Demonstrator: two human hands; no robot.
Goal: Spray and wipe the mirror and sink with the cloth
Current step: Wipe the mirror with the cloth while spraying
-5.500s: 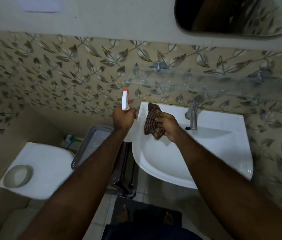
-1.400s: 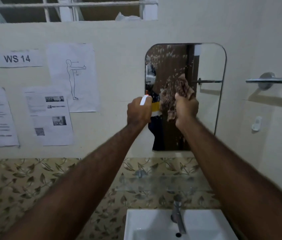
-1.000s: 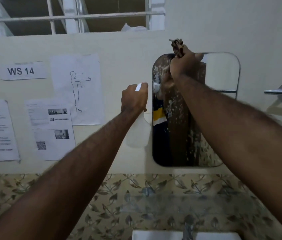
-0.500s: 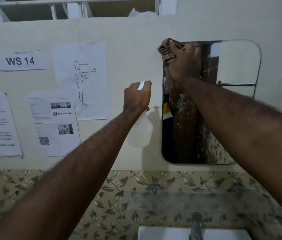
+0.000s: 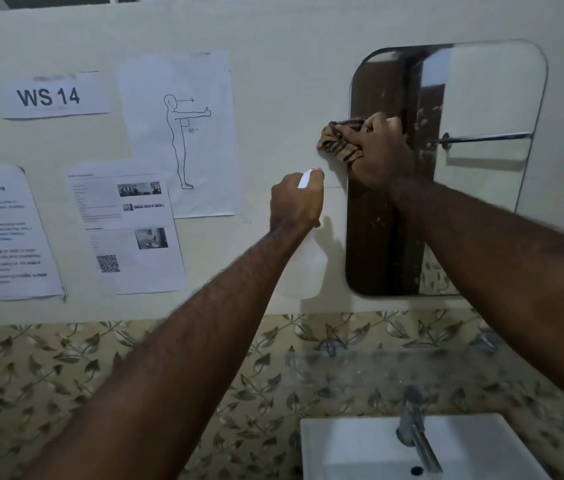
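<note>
The wall mirror [image 5: 481, 98] has rounded corners and spray droplets on its left half. My right hand [image 5: 379, 152] presses a brown striped cloth [image 5: 339, 142] against the mirror's left edge, about halfway up. My left hand [image 5: 296, 202] holds a white spray bottle [image 5: 304, 268] upright just left of the mirror, its body hanging below my fist. The white sink [image 5: 342, 452] shows at the bottom right.
A metal tap [image 5: 415, 434] stands at the back of the sink. A glass shelf [image 5: 377, 368] juts out from the leaf-patterned tiles under the mirror. Several printed sheets, one reading WS 14 [image 5: 55, 97], hang on the wall at left.
My right hand has wiped down the mirror's left edge from the top corner to mid-height with the cloth. My left hand and the bottle have stayed about where they were.
</note>
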